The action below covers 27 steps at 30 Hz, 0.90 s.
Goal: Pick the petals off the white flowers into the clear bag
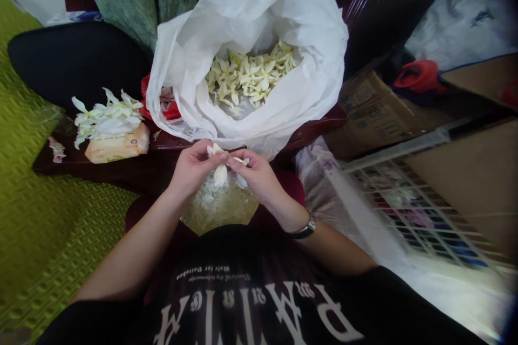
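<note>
From my remote seat I see the left hand (pixel 193 168) and the right hand (pixel 256 173) drawn close together above the lap, each pinching a waxy flower (pixel 220 168) between thumb and curled fingertips. The fingers hide much of the bloom, so I can't be sure how many petals it has left. The hands hold it low, right over a pale shredded heap (pixel 218 205) in the lap, which I read as a catch for scraps. Cream petals (pixel 251 73) lie massed in an open white plastic bag (pixel 178 86), its mouth spread wide and within easy reach, against the far edge of the dark wood tabletop (pixel 56 164). A looser bunch of white petals (pixel 106 119) rests on a wrapped packet (pixel 117 143) near the tabletop's left corner, and a wristwatch (pixel 305 228) circles the right wrist
</note>
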Tool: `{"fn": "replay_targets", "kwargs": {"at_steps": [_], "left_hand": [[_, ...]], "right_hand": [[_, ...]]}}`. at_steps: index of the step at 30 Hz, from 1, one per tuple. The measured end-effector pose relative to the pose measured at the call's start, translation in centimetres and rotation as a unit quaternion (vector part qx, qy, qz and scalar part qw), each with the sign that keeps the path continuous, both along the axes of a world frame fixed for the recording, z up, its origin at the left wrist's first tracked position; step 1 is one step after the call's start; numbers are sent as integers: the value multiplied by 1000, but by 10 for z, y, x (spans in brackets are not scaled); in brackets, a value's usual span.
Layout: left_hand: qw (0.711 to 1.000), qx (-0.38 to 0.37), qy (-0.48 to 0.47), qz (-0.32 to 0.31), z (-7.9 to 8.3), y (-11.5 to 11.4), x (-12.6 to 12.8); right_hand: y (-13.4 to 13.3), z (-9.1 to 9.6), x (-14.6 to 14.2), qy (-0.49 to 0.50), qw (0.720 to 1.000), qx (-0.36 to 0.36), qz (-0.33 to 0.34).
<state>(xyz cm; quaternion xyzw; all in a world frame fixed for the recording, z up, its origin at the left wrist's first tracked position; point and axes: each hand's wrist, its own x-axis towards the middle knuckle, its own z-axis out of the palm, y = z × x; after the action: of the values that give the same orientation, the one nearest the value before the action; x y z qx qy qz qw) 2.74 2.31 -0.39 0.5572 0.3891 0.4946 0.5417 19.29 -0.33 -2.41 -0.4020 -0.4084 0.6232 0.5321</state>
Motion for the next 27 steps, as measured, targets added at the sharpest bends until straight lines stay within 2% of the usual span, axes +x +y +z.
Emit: {"fn": "replay_targets", "kwargs": {"at_steps": [6, 9, 12, 16, 20, 24, 27], "left_hand": [[995, -79, -58, 5, -6, 0, 6], [998, -58, -33, -10, 0, 0, 4], [1000, -14, -16, 5, 2, -1, 4], [996, -65, -58, 34, -5, -1, 6], [992, -82, -78, 57, -9, -1, 8], [994, -92, -63, 15, -4, -1, 6], [997, -62, -40, 11, -1, -1, 4]], "right_hand": [[1, 1, -4, 60, 998, -29, 8], [2, -1, -5, 57, 998, -28, 11], [2, -2, -5, 57, 998, -31, 10], [0, -3, -7, 87, 995, -51, 17], [0, 0, -8, 96, 994, -45, 26], [0, 1, -9, 95, 995, -37, 17], [0, 1, -10, 101, 994, -46, 21]]}}
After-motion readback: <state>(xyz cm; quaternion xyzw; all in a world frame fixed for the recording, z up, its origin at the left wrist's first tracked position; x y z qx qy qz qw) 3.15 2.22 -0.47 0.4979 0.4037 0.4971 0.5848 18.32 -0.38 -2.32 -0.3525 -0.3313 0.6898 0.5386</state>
